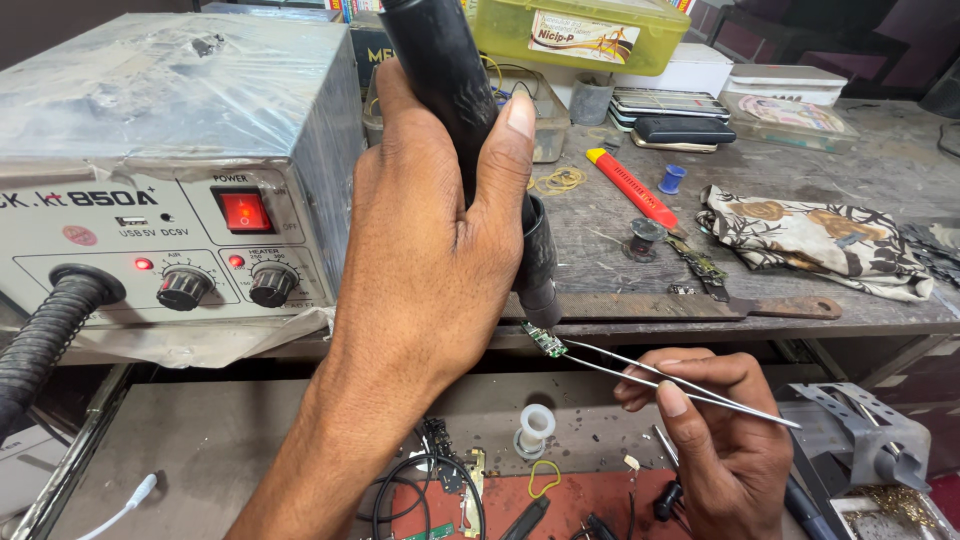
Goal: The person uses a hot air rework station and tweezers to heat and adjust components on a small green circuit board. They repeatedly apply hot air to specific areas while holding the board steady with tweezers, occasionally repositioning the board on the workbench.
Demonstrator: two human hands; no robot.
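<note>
Equipment at far left: a grey hot-air rework station (170,170), plastic film over its casing, its red power switch (245,212) lit and two black knobs below; a ribbed black hose (45,335) leaves its front socket. Left hand (420,270) is wrapped tight around the black hot-air handpiece (450,90), thumb pressed along the barrel, evidently to steady the nozzle (538,290), which points down directly over a small green circuit board (544,341). That board is held off the bench, in the air before the bench edge, pinched at the tips of metal tweezers (660,378); this keeps the fingers back from the nozzle. Right hand (715,430) is closed on the tweezers, thumb and forefinger squeezing the two legs. Surface: a worn, scratched workbench (880,170) carrying a red-handled cutter (630,185), rubber bands, a patterned cloth (820,240), stacked plastic boxes and a yellow-green lidded container (570,30). Below, a lower shelf holds a white spool (535,428), loose cables and board scraps. Setting reads as a cluttered repair shop.
</note>
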